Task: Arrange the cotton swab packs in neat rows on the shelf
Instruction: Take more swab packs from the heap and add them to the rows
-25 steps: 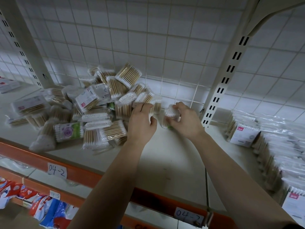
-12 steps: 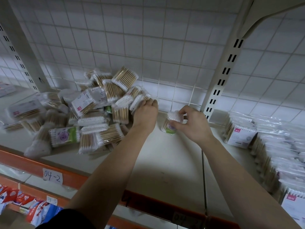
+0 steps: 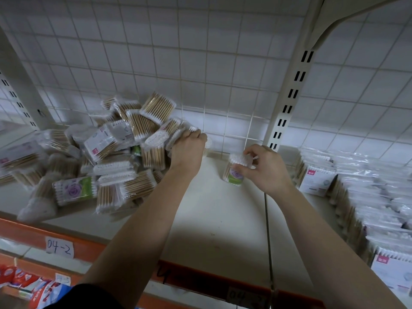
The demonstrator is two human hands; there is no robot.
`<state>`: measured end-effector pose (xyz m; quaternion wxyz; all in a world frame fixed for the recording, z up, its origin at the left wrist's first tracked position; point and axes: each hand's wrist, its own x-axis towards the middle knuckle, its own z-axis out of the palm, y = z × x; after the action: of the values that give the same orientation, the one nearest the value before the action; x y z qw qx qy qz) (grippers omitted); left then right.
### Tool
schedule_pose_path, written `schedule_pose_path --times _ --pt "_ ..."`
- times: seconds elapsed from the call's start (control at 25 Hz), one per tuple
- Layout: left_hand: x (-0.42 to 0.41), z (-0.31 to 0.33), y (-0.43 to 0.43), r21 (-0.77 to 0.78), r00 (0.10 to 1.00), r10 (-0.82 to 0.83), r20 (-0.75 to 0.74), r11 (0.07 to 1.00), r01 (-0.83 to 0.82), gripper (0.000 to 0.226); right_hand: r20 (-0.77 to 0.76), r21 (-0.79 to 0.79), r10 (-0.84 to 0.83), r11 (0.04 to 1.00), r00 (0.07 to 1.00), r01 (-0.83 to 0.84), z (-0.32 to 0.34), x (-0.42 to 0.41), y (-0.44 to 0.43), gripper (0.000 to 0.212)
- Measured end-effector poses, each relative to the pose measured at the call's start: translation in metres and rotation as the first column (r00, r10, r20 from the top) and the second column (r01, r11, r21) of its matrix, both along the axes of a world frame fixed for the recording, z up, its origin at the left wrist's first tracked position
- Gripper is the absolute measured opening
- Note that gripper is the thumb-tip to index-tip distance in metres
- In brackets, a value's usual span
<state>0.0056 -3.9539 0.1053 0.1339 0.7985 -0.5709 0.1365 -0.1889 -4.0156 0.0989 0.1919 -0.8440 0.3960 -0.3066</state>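
A loose heap of cotton swab packs (image 3: 116, 152) lies on the left half of the white shelf (image 3: 218, 219). My left hand (image 3: 188, 150) reaches into the heap's right edge, and its fingers curl over a pack (image 3: 176, 136) there; the fingertips are hidden. My right hand (image 3: 265, 168) pinches the top of one pack with a green and purple label (image 3: 234, 177), standing upright on the shelf near the back wall. Neat upright rows of packs (image 3: 356, 188) fill the shelf to the right.
A white slotted upright post (image 3: 289, 92) stands just behind my right hand, in front of the wire grid back (image 3: 200, 74). An orange front rail (image 3: 26, 230) carries a paper tag "04-2" (image 3: 59, 246). Coloured packets (image 3: 33, 286) lie on the shelf below.
My left hand has moved from beside the right hand up and back into the heap's right edge. My right hand has set its pack more upright and shifted slightly right.
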Motion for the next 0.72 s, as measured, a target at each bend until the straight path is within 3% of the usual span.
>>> schedule_pose_path --times 0.44,0.56,0.72 --pt "-0.009 0.015 -0.007 0.14 0.993 0.021 0.118 0.989 -0.038 0.055 0.023 0.04 -0.022 0.999 0.999 0.021 -0.003 -0.009 -0.001 0.04" --pt "-0.01 0.02 -0.003 0.117 1.0 -0.02 0.024 0.993 0.017 0.052 0.001 0.026 -0.032 0.999 0.999 0.032 0.0 -0.013 0.0 0.043" --pt "-0.024 0.022 0.003 0.148 1.0 -0.018 -0.002 0.989 0.018 0.071 -0.008 0.032 -0.042 0.999 0.999 0.042 0.002 -0.015 0.003 0.045"
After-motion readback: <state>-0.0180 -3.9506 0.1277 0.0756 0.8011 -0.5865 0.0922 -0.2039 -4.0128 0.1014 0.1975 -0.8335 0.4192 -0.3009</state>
